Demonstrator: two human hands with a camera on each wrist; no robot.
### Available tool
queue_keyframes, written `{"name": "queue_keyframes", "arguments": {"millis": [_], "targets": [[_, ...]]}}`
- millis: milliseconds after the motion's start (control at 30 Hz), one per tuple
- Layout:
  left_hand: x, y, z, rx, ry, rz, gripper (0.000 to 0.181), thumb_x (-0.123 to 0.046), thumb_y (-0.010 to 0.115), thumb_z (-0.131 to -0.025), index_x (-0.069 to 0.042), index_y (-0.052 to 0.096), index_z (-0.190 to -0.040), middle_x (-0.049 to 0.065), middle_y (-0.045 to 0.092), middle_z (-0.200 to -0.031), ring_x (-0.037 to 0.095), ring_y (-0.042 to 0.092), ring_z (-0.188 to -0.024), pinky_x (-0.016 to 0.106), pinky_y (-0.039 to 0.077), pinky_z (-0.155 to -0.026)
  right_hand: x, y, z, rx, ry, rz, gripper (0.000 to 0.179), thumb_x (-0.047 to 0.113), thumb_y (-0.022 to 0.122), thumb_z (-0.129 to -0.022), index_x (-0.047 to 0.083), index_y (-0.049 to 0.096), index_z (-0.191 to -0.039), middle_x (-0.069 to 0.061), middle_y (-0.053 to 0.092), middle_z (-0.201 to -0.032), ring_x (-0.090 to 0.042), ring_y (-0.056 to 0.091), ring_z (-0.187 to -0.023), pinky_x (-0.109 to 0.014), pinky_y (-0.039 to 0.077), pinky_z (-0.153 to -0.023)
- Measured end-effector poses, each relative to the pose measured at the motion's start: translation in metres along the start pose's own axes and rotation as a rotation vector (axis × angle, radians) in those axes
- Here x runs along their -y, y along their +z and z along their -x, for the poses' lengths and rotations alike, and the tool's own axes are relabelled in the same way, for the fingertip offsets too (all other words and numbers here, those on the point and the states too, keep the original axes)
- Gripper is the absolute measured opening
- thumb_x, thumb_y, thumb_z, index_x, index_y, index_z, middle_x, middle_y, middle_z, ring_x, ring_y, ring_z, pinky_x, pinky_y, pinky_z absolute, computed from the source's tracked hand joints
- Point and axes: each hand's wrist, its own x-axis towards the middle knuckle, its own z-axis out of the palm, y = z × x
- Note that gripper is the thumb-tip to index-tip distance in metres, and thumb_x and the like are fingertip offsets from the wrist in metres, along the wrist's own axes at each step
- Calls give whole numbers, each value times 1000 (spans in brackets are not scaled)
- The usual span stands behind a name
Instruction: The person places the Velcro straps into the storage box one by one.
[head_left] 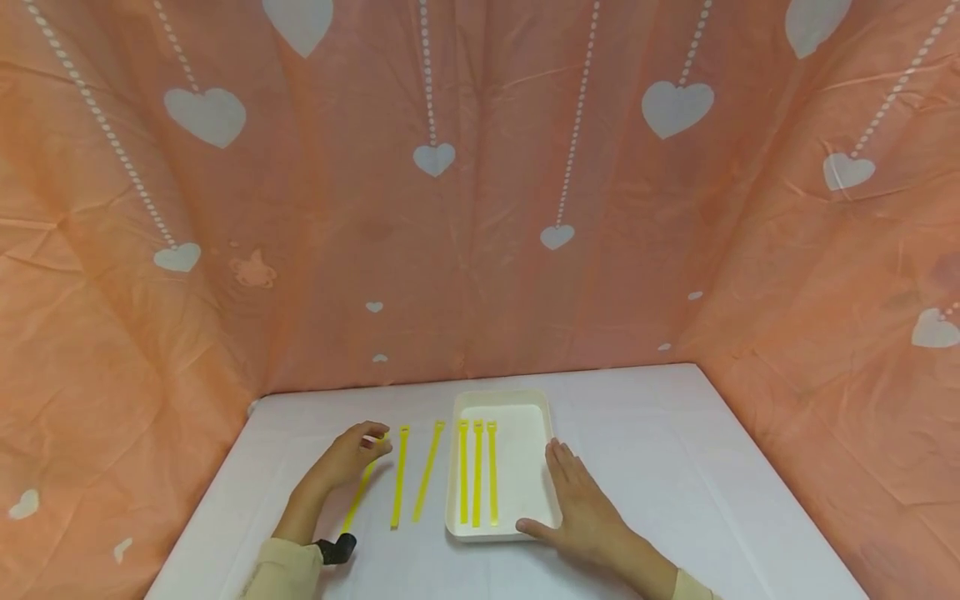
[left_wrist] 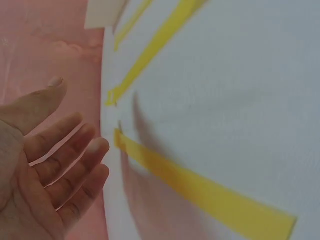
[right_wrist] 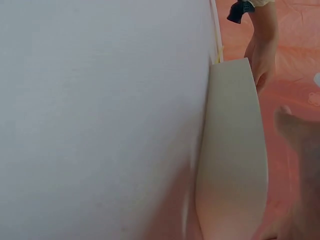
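My left hand hovers over the leftmost yellow strap, which lies slanted on the white table. In the left wrist view its fingers are loosely bent and apart from the strap, with nothing between them. Two more yellow straps with slotted heads, one nearly straight and one slanted, lie between that hand and a white tray. Inside the tray, three yellow straps lie side by side at its left. My right hand rests against the tray's right side, fingers straight, thumb at the near right corner.
The table is covered in white and extends on both sides of the tray. A pink curtain with white hearts encloses the back and sides. A black wrist camera sits at my left sleeve, close to the leftmost strap's near end.
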Motion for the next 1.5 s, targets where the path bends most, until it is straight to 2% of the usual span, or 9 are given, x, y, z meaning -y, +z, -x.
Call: {"name": "queue_keyframes", "arguments": {"millis": [267, 533, 900, 1133, 1333, 1500], "targets": [[11, -3, -8, -38, -20, -16, 39, -13, 73, -103, 9, 63, -134, 25, 68, -126, 42, 67, -114, 56, 58, -97, 2, 3, 3, 86, 19, -52, 133, 80, 68, -88, -11, 12, -167, -30, 10, -176, -46, 13, -163, -58, 19, -132], [22, 1, -18, -81, -41, -47, 33, -6, 75, -100, 8, 67, -128, 23, 69, -122, 36, 65, -107, 54, 55, -98, 5, 8, 0, 91, 50, -15, 127, 81, 60, -93, -10, 12, -167, -28, 8, -177, -43, 9, -165, -54, 16, -133], [30, -5, -23, -45, -65, 1, 40, -6, 79, -95, 8, 67, -131, 22, 68, -121, 27, 59, -99, 40, 51, -88, -1, 6, -9, 106, 48, -4, 126, 82, 57, -94, -9, 11, -168, -27, 6, -177, -42, 9, -165, -54, 16, -134], [36, -4, -26, -39, -89, 28, 41, -4, 81, -94, 5, 68, -131, 22, 67, -123, 26, 59, -99, 36, 51, -85, -8, 1, -17, 144, 42, -9, 127, 79, 62, -93, -8, 8, -168, -26, 5, -178, -41, 8, -165, -54, 19, -133], [38, -4, -28, -33, -89, 42, 37, -2, 81, -93, 7, 68, -127, 25, 66, -121, 27, 58, -96, 35, 50, -82, -6, 0, -19, 132, 16, -30, 127, 78, 64, -93, -12, 11, -166, -30, 7, -176, -44, 11, -164, -56, 20, -133], [38, -2, -29, -33, -93, 43, 33, 0, 81, -93, 7, 69, -123, 20, 65, -115, 25, 57, -94, 34, 50, -82, -7, 2, -19, 124, 10, -7, 127, 79, 62, -93, -12, 12, -166, -30, 8, -176, -42, 11, -165, -54, 19, -133]]}}
